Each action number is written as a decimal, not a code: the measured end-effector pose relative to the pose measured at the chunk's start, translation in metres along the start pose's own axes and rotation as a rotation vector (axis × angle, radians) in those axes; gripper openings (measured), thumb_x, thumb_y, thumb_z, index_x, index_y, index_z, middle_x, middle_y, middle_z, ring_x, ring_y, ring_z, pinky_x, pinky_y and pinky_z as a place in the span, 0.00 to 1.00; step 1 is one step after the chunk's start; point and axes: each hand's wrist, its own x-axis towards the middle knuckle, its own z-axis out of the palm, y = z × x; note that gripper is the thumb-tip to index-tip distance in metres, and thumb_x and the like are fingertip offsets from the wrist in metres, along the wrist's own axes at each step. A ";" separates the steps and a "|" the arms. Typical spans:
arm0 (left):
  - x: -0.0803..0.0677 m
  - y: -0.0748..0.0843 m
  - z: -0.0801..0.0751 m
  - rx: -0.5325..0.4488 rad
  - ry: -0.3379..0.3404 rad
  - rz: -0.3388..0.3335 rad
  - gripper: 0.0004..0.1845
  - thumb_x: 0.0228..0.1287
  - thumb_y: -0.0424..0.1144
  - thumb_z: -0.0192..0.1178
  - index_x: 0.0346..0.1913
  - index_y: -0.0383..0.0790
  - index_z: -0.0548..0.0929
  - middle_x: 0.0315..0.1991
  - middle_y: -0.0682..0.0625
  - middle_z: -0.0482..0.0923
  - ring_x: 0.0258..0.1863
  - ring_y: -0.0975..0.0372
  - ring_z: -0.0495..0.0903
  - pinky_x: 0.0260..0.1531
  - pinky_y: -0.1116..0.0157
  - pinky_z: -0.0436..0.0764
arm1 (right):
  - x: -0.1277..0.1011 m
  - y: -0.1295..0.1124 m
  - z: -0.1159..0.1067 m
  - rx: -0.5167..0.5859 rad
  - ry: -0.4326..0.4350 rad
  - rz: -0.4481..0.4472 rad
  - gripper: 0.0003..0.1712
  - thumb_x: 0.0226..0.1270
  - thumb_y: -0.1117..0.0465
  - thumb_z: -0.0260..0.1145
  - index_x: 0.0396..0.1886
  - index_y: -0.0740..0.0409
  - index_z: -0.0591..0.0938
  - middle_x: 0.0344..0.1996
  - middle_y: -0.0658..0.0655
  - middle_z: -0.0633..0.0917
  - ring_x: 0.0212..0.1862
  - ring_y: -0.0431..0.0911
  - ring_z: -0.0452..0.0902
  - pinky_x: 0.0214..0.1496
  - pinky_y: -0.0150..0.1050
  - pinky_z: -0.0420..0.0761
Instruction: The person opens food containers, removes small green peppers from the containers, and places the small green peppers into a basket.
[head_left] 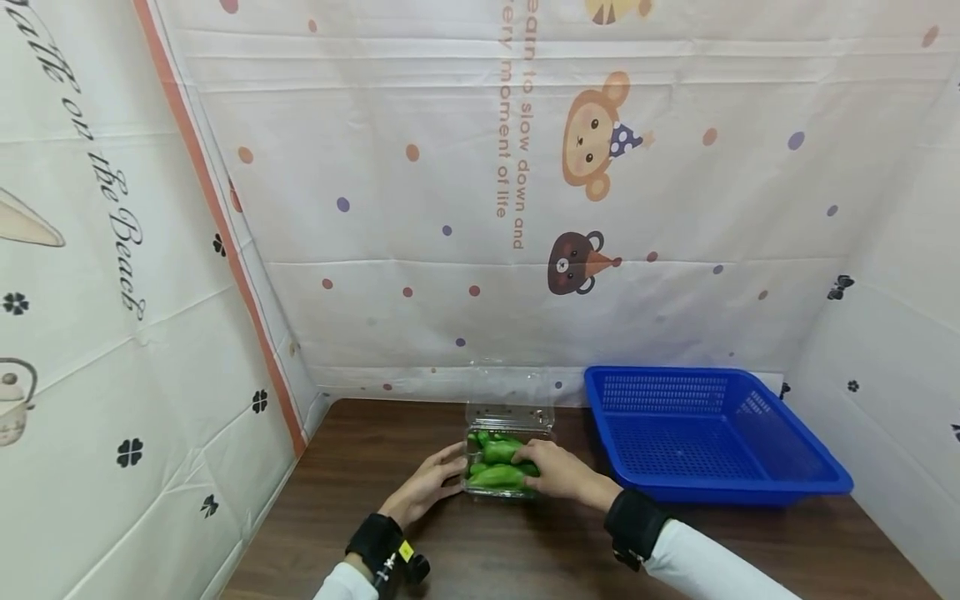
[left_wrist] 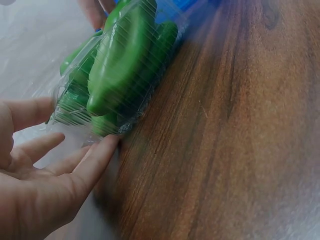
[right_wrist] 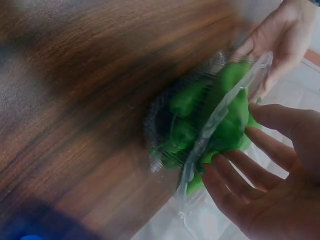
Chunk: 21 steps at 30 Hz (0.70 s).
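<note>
Clear plastic clamshell box (head_left: 508, 450) w/ green peppers (head_left: 498, 463) sits on dark wood table (head_left: 480, 542), near centre, lid up at rear. Left hand (head_left: 429, 483): fingers straight, relaxed, tips touching box's left side wall; nothing gripped. Right hand (head_left: 558, 472): laid over box's right edge, fingers spread and extended onto peppers; touching, not clasping, per right wrist view. Blue mesh basket (head_left: 780, 467) stands just beside box, to the right, on same table.
</note>
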 end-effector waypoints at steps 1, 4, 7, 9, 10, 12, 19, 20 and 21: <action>0.000 0.000 0.000 -0.003 0.000 0.002 0.37 0.79 0.46 0.56 0.81 0.37 0.55 0.79 0.29 0.52 0.78 0.37 0.56 0.72 0.42 0.74 | 0.001 0.000 0.001 -0.002 0.002 -0.003 0.17 0.66 0.64 0.72 0.53 0.63 0.85 0.49 0.61 0.85 0.51 0.56 0.83 0.47 0.50 0.88; -0.002 0.000 -0.001 -0.013 0.002 0.007 0.36 0.78 0.45 0.57 0.81 0.37 0.56 0.79 0.29 0.53 0.77 0.37 0.57 0.71 0.42 0.75 | 0.002 -0.001 0.004 -0.005 0.009 -0.008 0.18 0.66 0.61 0.73 0.53 0.63 0.85 0.49 0.60 0.86 0.52 0.56 0.83 0.49 0.50 0.88; -0.002 -0.001 -0.001 -0.014 0.007 0.004 0.36 0.78 0.44 0.57 0.81 0.36 0.56 0.78 0.28 0.55 0.76 0.37 0.59 0.71 0.42 0.75 | 0.003 -0.001 0.008 -0.017 0.009 -0.021 0.18 0.66 0.60 0.74 0.52 0.63 0.85 0.50 0.61 0.87 0.53 0.57 0.83 0.52 0.52 0.87; -0.003 -0.002 0.000 -0.013 0.013 0.001 0.36 0.78 0.44 0.57 0.80 0.35 0.56 0.78 0.28 0.55 0.76 0.37 0.60 0.71 0.42 0.76 | 0.004 0.000 0.010 -0.024 0.005 -0.032 0.18 0.65 0.61 0.74 0.53 0.64 0.85 0.50 0.61 0.87 0.54 0.57 0.83 0.53 0.52 0.87; -0.002 -0.002 0.001 -0.012 0.016 -0.001 0.36 0.78 0.44 0.57 0.80 0.34 0.56 0.77 0.28 0.55 0.76 0.37 0.61 0.70 0.42 0.76 | 0.004 0.000 0.011 -0.024 -0.001 -0.036 0.18 0.65 0.62 0.74 0.53 0.64 0.85 0.50 0.61 0.88 0.54 0.56 0.83 0.53 0.51 0.87; -0.001 -0.004 0.002 -0.011 0.023 -0.004 0.37 0.78 0.45 0.57 0.80 0.32 0.56 0.77 0.27 0.55 0.76 0.37 0.61 0.70 0.43 0.77 | 0.005 0.002 0.013 -0.020 -0.008 -0.048 0.18 0.65 0.63 0.74 0.53 0.64 0.85 0.50 0.61 0.88 0.53 0.56 0.84 0.53 0.50 0.88; 0.003 -0.002 0.002 -0.010 0.046 -0.026 0.38 0.79 0.44 0.55 0.79 0.28 0.54 0.78 0.26 0.51 0.76 0.36 0.58 0.70 0.44 0.78 | 0.012 0.002 0.011 -0.020 -0.027 -0.058 0.21 0.63 0.67 0.75 0.55 0.66 0.85 0.51 0.62 0.89 0.52 0.55 0.86 0.50 0.48 0.89; 0.003 -0.001 0.001 -0.011 0.046 -0.027 0.38 0.79 0.44 0.55 0.79 0.28 0.53 0.78 0.26 0.51 0.77 0.36 0.58 0.70 0.44 0.77 | 0.013 0.002 0.012 -0.022 -0.027 -0.055 0.21 0.62 0.67 0.75 0.55 0.66 0.85 0.51 0.62 0.89 0.52 0.55 0.86 0.50 0.48 0.89; 0.003 -0.001 0.001 -0.012 0.044 -0.025 0.38 0.79 0.45 0.56 0.79 0.27 0.53 0.78 0.26 0.50 0.77 0.36 0.58 0.70 0.44 0.77 | 0.014 0.003 0.012 -0.027 -0.026 -0.054 0.21 0.62 0.67 0.75 0.55 0.66 0.85 0.51 0.62 0.89 0.52 0.55 0.86 0.51 0.49 0.89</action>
